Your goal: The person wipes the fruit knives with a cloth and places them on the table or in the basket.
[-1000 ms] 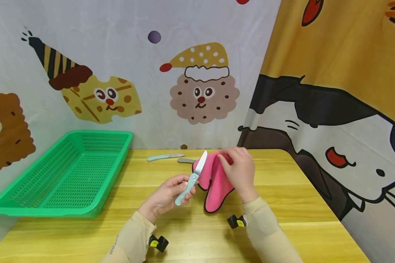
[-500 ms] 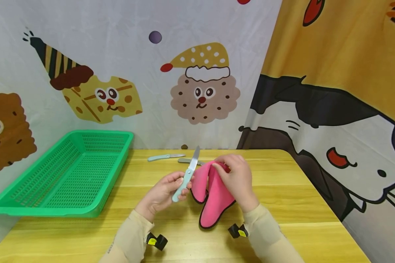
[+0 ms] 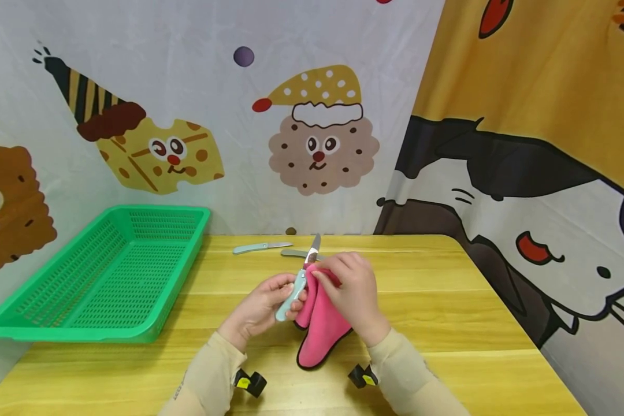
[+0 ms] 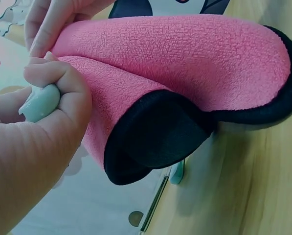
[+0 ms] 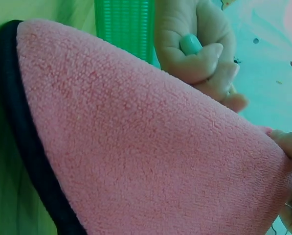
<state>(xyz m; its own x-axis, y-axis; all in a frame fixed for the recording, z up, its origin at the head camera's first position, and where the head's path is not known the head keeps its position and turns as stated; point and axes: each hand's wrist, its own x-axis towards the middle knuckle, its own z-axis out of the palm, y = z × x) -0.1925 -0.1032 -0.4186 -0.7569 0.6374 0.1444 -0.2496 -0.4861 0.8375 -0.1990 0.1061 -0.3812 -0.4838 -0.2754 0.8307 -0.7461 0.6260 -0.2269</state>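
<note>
- The left hand (image 3: 262,303) is clenched round the pale green handle of a knife (image 3: 291,300), blade out, tip slanting up toward the table's far edge
- The right hand (image 3: 353,294) has a pink cloth (image 3: 322,329) with black trim pinched between thumb and fingers, its fold drawn up beside the base of the blade; from here I can't tell whether cloth and steel touch
- Knife and cloth are both over the middle of the wooden table (image 3: 489,358), the cloth's rounded end hanging toward the near edge
- Just in from the far edge lies a second knife (image 3: 252,249), its handle pointing left
- Near it, to the right, is a third knife (image 3: 293,253) with a greyish handle, partly hidden behind the held blade
- A green basket (image 3: 83,335) covers the table's far left corner
- Beyond the far edge hangs a cartoon-printed curtain (image 3: 229,104)
</note>
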